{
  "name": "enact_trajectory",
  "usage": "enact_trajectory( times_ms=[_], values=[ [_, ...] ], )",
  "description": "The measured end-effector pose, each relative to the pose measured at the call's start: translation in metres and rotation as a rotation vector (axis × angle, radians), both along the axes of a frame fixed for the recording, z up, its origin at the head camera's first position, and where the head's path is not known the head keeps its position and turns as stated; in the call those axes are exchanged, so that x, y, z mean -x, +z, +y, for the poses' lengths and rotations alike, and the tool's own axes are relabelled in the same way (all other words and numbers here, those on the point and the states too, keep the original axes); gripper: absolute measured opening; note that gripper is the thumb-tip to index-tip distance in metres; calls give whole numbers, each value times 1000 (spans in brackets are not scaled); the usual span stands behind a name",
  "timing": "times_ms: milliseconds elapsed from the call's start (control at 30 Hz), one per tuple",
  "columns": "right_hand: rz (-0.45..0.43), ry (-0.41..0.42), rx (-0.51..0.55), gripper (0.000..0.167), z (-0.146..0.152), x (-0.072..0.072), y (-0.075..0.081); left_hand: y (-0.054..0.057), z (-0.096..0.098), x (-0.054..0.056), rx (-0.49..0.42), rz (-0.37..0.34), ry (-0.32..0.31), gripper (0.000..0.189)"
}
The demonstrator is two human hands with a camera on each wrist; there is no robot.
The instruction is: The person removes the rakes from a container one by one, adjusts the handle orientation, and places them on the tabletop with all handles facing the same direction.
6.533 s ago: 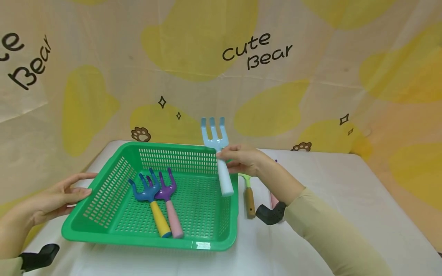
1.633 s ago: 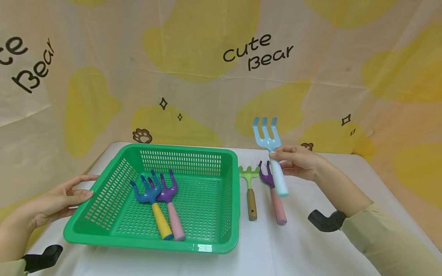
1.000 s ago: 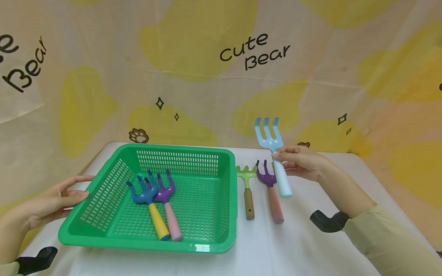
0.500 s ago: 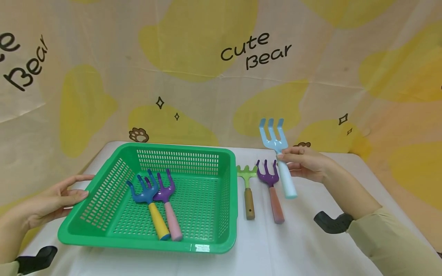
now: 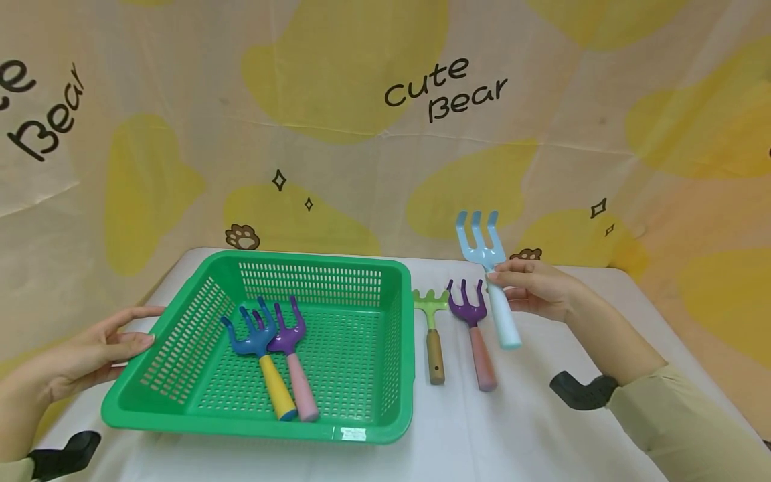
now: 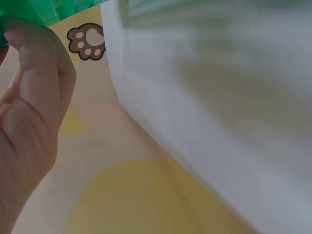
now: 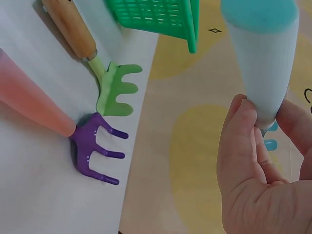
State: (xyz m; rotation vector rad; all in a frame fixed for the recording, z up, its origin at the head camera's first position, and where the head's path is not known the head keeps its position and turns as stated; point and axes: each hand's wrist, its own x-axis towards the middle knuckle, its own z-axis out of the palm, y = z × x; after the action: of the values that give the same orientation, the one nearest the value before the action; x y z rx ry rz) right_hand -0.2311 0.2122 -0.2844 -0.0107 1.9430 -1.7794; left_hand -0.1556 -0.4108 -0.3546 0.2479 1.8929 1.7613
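The right hand [image 5: 536,286] holds a light blue fork [image 5: 484,257] up above the right part of the white table [image 5: 446,435], its grip closed with thumb and fingers pinching the pale handle just below the head. The fork's three prongs point to the far side and its handle end comes toward the near side, leaning a little right. On the left, the left hand [image 5: 99,351] has its grip bent in on the left rim of a green basket [image 5: 253,430], thumb and fingers pinching that edge. Inside the basket, left of its middle, a blue fork with a yellow handle [image 5: 263,351] lies with its head over the head of a purple fork with a pale pink handle [image 5: 292,348]; both handles slant to the near side. Just right of the basket, on the table, lies a green rake with a wooden handle [image 5: 432,328], and beside it a purple fork with a salmon handle [image 5: 473,325], nearest the raised light blue one; whether these two heads touch cannot be told. At the far side hangs a cream and yellow cloth [image 5: 337,87] printed with "Cute Bear".
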Motion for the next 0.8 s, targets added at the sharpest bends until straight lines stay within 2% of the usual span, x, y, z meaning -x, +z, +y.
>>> enact_trajectory(
  times_ms=[533, 800],
  values=[
    [0, -23, -19, 4, 10, 0, -6, 1, 2, -1, 4, 12, 4, 51],
    [-9, -19, -5, 11, 14, 0, -9, 2, 3, -1, 4, 9, -2, 51]
  ],
)
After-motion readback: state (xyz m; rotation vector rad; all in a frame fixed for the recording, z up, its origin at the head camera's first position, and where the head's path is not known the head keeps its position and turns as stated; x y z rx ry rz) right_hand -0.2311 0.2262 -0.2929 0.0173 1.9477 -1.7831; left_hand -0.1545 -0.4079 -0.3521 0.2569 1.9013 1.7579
